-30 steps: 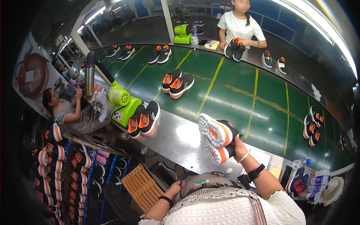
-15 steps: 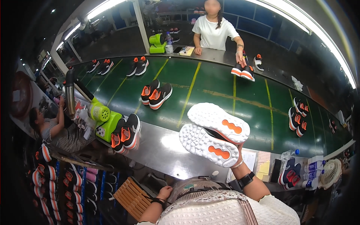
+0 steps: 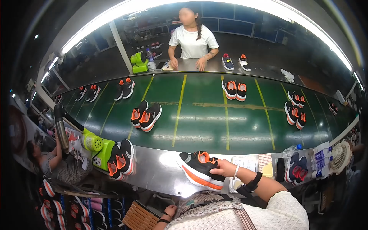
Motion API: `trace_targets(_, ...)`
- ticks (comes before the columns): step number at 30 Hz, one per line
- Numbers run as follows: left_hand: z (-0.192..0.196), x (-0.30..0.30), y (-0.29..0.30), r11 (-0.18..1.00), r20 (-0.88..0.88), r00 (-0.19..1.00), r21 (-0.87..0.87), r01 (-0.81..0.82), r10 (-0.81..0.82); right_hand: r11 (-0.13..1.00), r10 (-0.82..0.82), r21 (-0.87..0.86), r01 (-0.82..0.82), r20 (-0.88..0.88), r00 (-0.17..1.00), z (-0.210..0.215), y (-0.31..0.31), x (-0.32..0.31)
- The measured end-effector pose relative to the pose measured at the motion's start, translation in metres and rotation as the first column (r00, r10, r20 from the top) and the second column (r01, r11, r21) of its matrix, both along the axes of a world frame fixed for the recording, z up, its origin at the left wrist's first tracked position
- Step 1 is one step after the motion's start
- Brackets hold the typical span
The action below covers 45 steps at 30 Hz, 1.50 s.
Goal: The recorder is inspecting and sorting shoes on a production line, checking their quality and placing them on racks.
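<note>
1. The right hand [image 3: 226,168] is clamped on the heel end of a pair of black-and-orange sneakers [image 3: 201,170], thumb on top and fingers curled under. Half a second ago the pair was lifted with its white soles turned up; now it sits upright on the steel ledge [image 3: 157,174] just left of the hand, so the inspecting lift looks finished and the pair is being set down.
2. The left hand [image 3: 169,211] hangs low beside the person's waist, loosely curled and holding nothing that I can make out, just above a slatted wooden crate [image 3: 140,216].
3. Farther left of the held pair, one more pair [image 3: 122,159] stands on the same ledge against a lime-green machine [image 3: 97,147].
4. Right of the right hand: one pair [image 3: 296,172] among papers and bottles, then a small fan [image 3: 339,157].
5. Beyond the hands, the green conveyor belt [image 3: 199,115] carries seven pairs, as far as I can count.
6. Across the belt a co-worker in white [image 3: 193,38] leans both hands on the far counter, with one further pair [image 3: 235,62] beside them.
</note>
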<state>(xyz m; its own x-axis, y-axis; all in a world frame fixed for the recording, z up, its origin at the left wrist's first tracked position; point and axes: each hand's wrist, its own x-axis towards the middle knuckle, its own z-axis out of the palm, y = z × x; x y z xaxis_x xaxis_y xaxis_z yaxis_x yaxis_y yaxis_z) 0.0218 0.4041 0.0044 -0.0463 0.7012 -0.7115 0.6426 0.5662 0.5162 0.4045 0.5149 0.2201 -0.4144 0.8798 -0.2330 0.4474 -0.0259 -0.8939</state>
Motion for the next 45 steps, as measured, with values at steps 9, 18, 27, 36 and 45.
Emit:
trace_targets(9, -0.051, -0.013, 0.016, 0.984, -0.088, 0.980, -0.057, 0.171, -0.176, 0.732, -0.548, 0.678, 0.058, 0.536, 0.642, 0.006, 0.080, 0.127)
trace_targets(18, -0.153, -0.051, 0.026, 0.992, 0.038, 0.992, -0.046, 0.118, -0.117, 0.957, -0.248, 0.249, 0.150, 0.432, 0.867, -0.099, 0.026, 0.053)
trace_targets(27, 0.023, -0.001, 0.101, 0.692, 0.200, 0.719, -0.198, 0.695, -0.665, 0.953, 0.277, -0.241, -0.186, 0.436, 0.856, -0.154, -0.018, -0.032)
trace_targets(36, 0.107, 0.000, 0.252, 0.891, 0.145, 0.908, 0.304, 0.337, -0.393, 0.855, 0.500, -0.396, -0.335, 0.458, 0.735, -0.191, -0.019, -0.054)
trace_targets(45, 0.137, 0.018, 0.429, 0.625, -0.643, 0.745, 0.511, 0.590, -0.177, 0.855, 0.509, -0.300, -0.424, 0.647, 0.568, -0.150, -0.006, -0.060)
